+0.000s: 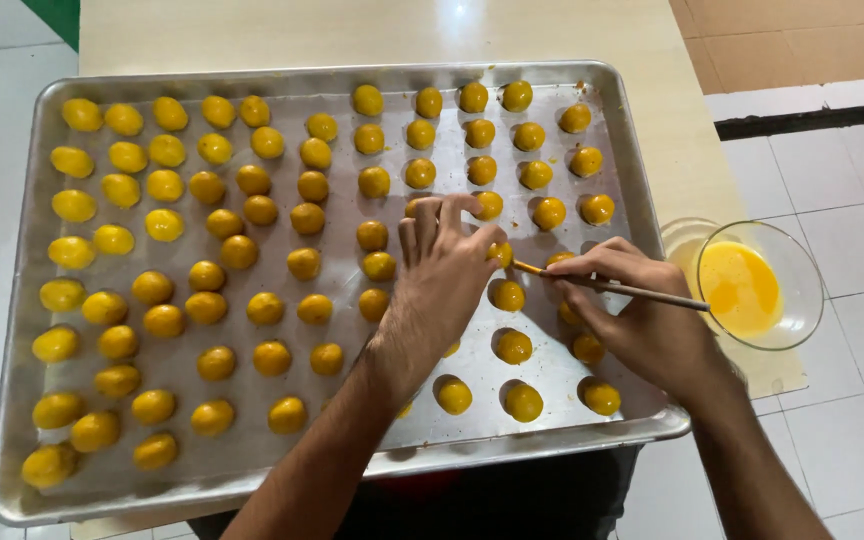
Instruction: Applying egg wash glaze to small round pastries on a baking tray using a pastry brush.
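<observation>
The metal baking tray [22, 330] lies on the pale surface [372, 30], filled with rows of small round yellow pastry balls [152, 290]; those on its left half look glossy and brighter, those on the right sit darker orange.

The left forearm comes up from the bottom edge and slants toward the tray's middle right. The left hand [442, 280] is palm down over the tray, wrist slightly raised, fingers [430, 222] stretched forward and close together. Its thumb and forefinger tips close on one pastry ball [501, 253] just at the hand's right edge, so this grip is pinched on that ball; the ball is mostly hidden by the fingertips.

The right forearm enters from the lower right corner and angles inward. The right hand [642, 315] is curled, knuckles up, its grip clamped on a thin wooden brush handle [642, 291] held like a pen. The handle runs from above the glass bowl to the left, and its tip [520, 266] touches or lies just beside the pinched ball.

The glass bowl [797, 285], with yellow egg wash [740, 288] inside, stands just off the tray's right rim, near the right hand
</observation>
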